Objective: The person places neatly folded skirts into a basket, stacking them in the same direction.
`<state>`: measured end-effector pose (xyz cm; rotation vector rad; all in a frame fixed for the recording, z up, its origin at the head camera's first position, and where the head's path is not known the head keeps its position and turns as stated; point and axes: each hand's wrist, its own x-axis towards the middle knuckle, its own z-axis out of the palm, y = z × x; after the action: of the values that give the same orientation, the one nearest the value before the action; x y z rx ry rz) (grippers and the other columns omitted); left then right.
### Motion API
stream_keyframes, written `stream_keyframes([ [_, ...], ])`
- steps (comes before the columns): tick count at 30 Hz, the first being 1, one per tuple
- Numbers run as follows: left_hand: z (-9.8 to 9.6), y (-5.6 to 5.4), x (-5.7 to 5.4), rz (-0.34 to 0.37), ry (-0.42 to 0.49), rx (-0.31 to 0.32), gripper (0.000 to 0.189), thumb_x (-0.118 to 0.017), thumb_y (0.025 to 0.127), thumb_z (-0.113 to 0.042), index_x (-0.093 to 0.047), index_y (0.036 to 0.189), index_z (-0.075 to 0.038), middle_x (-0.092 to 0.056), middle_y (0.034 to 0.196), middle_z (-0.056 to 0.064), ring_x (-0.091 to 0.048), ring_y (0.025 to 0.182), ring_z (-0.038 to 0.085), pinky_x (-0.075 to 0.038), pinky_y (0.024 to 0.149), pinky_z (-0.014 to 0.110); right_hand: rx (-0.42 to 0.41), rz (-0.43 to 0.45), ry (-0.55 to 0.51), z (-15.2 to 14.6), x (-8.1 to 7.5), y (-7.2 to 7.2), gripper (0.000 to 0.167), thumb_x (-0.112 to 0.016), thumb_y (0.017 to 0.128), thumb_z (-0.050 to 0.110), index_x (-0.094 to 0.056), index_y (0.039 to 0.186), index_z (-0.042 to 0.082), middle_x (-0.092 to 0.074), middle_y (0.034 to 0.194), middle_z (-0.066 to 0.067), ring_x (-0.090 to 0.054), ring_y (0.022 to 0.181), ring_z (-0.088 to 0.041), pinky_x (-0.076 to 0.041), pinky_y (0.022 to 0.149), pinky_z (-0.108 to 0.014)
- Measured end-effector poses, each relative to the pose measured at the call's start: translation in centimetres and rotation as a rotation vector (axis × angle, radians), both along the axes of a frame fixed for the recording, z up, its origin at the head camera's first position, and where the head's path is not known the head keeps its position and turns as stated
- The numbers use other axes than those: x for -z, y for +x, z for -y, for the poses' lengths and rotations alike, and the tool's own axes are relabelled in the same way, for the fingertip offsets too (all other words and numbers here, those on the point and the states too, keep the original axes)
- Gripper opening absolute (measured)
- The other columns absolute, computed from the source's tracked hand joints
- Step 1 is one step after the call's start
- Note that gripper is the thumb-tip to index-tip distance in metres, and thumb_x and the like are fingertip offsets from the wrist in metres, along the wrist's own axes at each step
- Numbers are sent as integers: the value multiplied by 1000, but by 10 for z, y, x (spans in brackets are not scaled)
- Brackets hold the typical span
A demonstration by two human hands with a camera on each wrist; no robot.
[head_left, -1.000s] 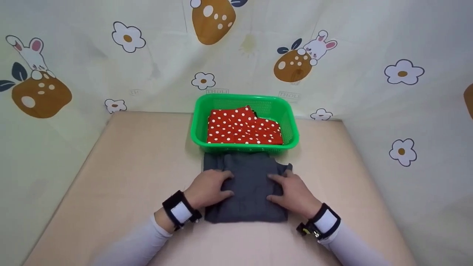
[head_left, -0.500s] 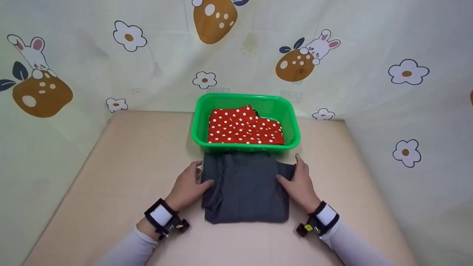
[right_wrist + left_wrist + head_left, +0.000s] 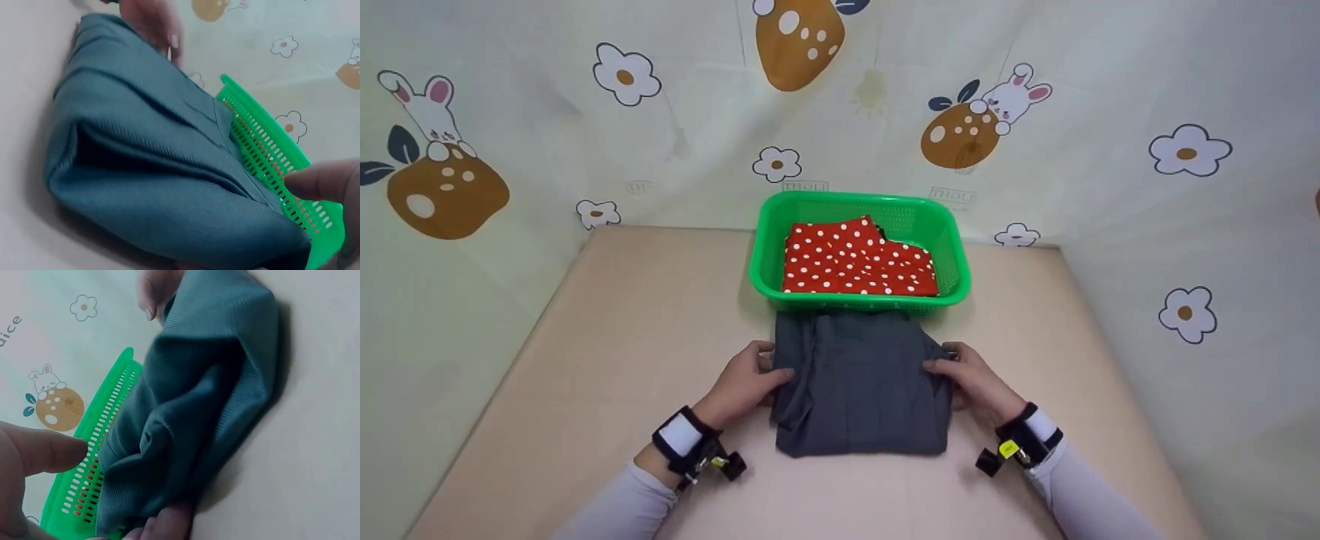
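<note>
A folded dark grey garment point(image 3: 862, 390) lies on the table just in front of the green basket point(image 3: 859, 301). My left hand point(image 3: 742, 382) grips its left edge, thumb over the top and fingertips point(image 3: 171, 520) tucked beneath the cloth. At the opposite edge, my right hand point(image 3: 979, 379) holds the garment with the thumb above and the other fingers mostly hidden below. Both wrist views show the layered folds from the side, with each thumb point(image 3: 62, 451) standing a little off the cloth there.
Inside the basket rests a folded red cloth with white dots point(image 3: 855, 259), a bit of black behind it. Patterned curtain walls point(image 3: 682, 112) enclose the beige-covered table point(image 3: 660, 300) at the back and both sides.
Both hands have moved from on top of the garment out to its side edges. The right fingers have since gone under the right edge, drawing in its loose corner.
</note>
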<state>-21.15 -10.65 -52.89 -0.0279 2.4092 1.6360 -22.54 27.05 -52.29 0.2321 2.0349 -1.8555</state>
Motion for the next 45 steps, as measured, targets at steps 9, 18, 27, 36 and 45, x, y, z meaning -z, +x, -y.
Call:
stream_keyframes([
  [9,-8,7,6,49,178,123,55,-73,95,-22,-56,137,9,-70,126,18,-69,106,15,-57,89,25,123,-54,-164,30,10,18,100,-70,91,6,-4,166,-1,-26,167,-27,-44,144,-32,-43,113,-30],
  [18,-9,7,5,59,209,142,50,-73,96,-21,-58,134,9,-72,120,14,-69,101,12,-56,86,22,240,-70,-231,34,16,21,98,-67,94,6,-1,165,-4,-23,168,-29,-41,147,-33,-33,126,-39],
  [27,-7,7,6,37,200,155,50,-73,96,-21,-58,133,9,-73,120,14,-69,101,13,-56,87,23,-15,1,-314,25,14,16,29,-69,97,6,-60,121,-6,-76,106,-5,-74,97,-16,-62,87,-28],
  [36,-18,11,7,54,206,179,60,-78,91,-19,-57,140,7,-72,129,16,-71,109,18,-56,94,26,-150,12,-368,48,19,25,56,-73,92,1,-50,142,-6,-76,123,-11,-76,111,-24,-63,96,-37],
  [45,-21,10,11,19,169,185,64,-80,90,-18,-54,144,5,-70,134,16,-69,118,22,-54,103,32,-115,-20,-316,48,23,23,59,-73,88,-4,-48,140,-9,-76,118,-9,-76,107,-23,-63,93,-36],
])
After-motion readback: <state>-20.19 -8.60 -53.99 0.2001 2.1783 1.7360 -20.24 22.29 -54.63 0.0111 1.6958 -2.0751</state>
